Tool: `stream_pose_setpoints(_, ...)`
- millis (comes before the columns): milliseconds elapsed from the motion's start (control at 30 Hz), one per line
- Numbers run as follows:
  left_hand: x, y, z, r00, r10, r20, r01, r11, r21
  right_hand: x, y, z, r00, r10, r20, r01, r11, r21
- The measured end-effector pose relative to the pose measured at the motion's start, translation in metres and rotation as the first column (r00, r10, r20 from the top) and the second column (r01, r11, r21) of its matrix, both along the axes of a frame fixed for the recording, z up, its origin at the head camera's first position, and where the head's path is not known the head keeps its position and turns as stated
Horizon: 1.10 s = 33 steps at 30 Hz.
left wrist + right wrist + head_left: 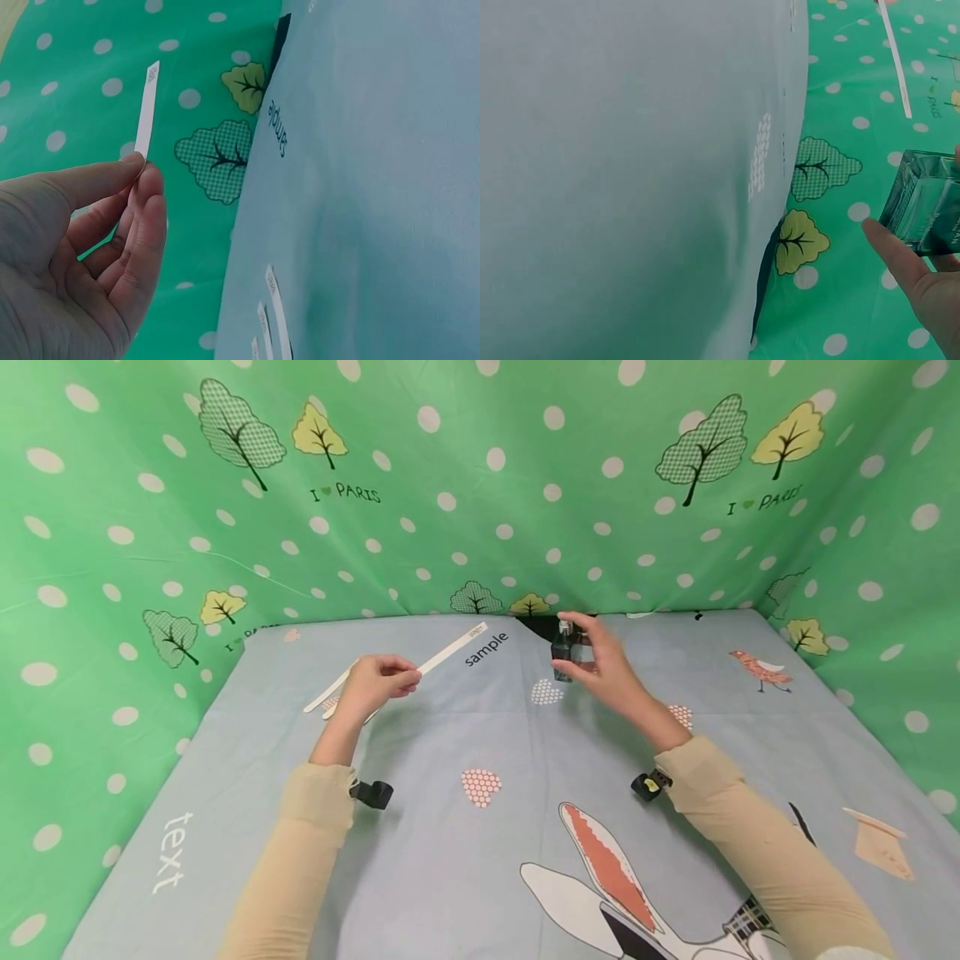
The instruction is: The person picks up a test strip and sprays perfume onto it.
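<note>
My left hand (375, 687) pinches one end of a narrow white paper test strip (453, 647) between thumb and fingers. The strip slants up and to the right, and small print shows near its free end in the left wrist view. On the right, my right hand (611, 672) holds a square dark glass perfume bottle (561, 650) upright. A finger lies on top of the bottle's spray head (565, 625), with the thumb near its base. Between strip tip and bottle there is a gap. Only part of the bottle (930, 202) shows in the right wrist view.
Several more white strips (327, 689) lie on the blue-grey tablecloth (420, 860) beyond the left hand, partly hidden by it. A green dotted curtain (465, 518) rises behind the table and along both sides. A black patch (531, 625) shows at the table's back edge.
</note>
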<state>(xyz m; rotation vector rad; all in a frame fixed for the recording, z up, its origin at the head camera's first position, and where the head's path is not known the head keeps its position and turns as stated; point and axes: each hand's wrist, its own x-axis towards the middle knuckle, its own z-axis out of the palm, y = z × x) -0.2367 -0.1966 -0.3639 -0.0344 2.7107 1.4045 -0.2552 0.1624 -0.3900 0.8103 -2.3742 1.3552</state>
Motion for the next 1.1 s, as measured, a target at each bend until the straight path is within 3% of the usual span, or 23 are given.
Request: stream_pose_setpoints(1100,-0.004,0.017,-0.001,0.998,-0.053,-0.022,0.054,0.996,0.074,0.006,-0.017,-0.007,0.999,0.035,0.006,-0.035,0.992,0.123)
